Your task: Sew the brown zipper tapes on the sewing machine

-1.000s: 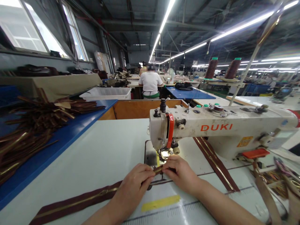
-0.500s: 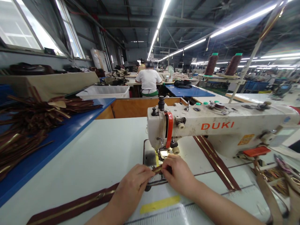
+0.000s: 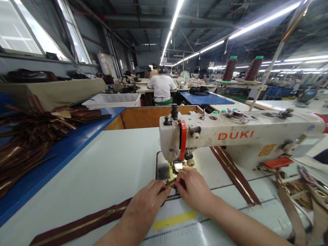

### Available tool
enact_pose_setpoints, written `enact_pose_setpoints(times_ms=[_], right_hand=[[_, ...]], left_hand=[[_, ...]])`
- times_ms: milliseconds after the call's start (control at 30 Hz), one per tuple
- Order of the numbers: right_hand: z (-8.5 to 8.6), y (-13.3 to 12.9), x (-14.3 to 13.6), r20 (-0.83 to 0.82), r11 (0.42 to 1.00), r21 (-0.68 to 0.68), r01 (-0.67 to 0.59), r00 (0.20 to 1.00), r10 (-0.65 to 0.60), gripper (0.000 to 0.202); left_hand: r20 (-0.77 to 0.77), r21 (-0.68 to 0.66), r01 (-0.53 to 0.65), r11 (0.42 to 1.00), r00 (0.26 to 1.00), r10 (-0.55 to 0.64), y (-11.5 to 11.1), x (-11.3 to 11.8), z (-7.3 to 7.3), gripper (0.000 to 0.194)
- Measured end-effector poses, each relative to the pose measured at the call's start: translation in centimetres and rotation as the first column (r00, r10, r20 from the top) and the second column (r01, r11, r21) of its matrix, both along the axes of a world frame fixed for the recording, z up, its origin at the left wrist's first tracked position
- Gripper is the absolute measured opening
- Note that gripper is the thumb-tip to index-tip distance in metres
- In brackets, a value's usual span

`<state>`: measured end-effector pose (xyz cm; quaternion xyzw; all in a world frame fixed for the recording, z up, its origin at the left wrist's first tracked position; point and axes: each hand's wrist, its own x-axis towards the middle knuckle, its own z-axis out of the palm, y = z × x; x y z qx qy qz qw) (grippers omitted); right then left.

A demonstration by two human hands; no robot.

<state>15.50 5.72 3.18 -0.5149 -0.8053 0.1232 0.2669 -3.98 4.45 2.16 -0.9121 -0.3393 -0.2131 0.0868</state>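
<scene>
Both hands are laid low on the table just in front of the sewing machine (image 3: 230,136), the forearms entering from the bottom edge and converging toward its needle end. The left hand (image 3: 146,205) is curled with fingertips pinched onto the maroon zipper tape (image 3: 84,223); the right hand (image 3: 193,188) is likewise closed on the tape's leading end, thumb and fingers pressed down directly below the presser foot (image 3: 178,166). From the machine's needle end the tape is run back toward the lower left, flat on the table, its gold teeth showing along the middle. The exact point where the tape meets the foot is covered by the fingers — whether it is already under the needle cannot be made out. A second zipper strip (image 3: 234,174) is seen passing under the machine's arm, and the straps to the right of the machine are cut off by the frame edge. The pale table (image 3: 107,164) carries a yellow tape mark (image 3: 174,220) in front of the machine; left of the machine a blue shelf (image 3: 66,150) is piled with brown strips (image 3: 30,136). Beyond the machine a long workshop is lit by ceiling tubes, with a seated person (image 3: 161,89) facing away and two thread cones (image 3: 229,68) above the machine.
</scene>
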Motion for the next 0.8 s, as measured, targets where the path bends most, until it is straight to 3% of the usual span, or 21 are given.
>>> enact_pose_setpoints(times_ms=[133, 267, 367, 467, 633, 800], right_hand=[[0.2, 0.0, -0.1, 0.034, 1.0, 0.005, -0.006, 0.999, 0.006, 0.013], [0.3, 0.2, -0.1, 0.06, 0.999, 0.032, -0.025, 0.998, 0.023, 0.012], [0.3, 0.5, 0.0, 0.082, 0.997, 0.033, -0.064, 0.995, 0.061, 0.012], [0.4, 0.7, 0.2, 0.083, 0.995, 0.037, -0.09, 0.993, 0.087, 0.013], [0.4, 0.9, 0.1, 0.1, 0.995, 0.04, -0.089, 0.991, 0.085, 0.012], [0.3, 1.0, -0.1, 0.113, 0.998, 0.041, -0.054, 0.992, 0.049, 0.012]], left_hand=[[-0.059, -0.024, -0.007, 1.0, 0.998, 0.006, 0.0, 0.0, -0.1, 0.033], [-0.054, -0.179, -0.036, 0.983, 0.998, 0.027, 0.0, 0.5, 1.3, 0.03], [-0.006, -0.39, -0.042, 0.92, 0.999, 0.043, -0.2, 1.3, 2.7, 0.027], [0.052, -0.51, -0.027, 0.86, 0.997, 0.062, -0.3, 1.7, 3.0, 0.028], [0.148, -0.422, 0.038, 0.906, 0.989, 0.027, -0.5, 1.9, 1.5, 0.028], [0.017, -0.199, 0.052, 0.979, 0.999, -0.049, -0.7, 1.5, 1.1, 0.027]])
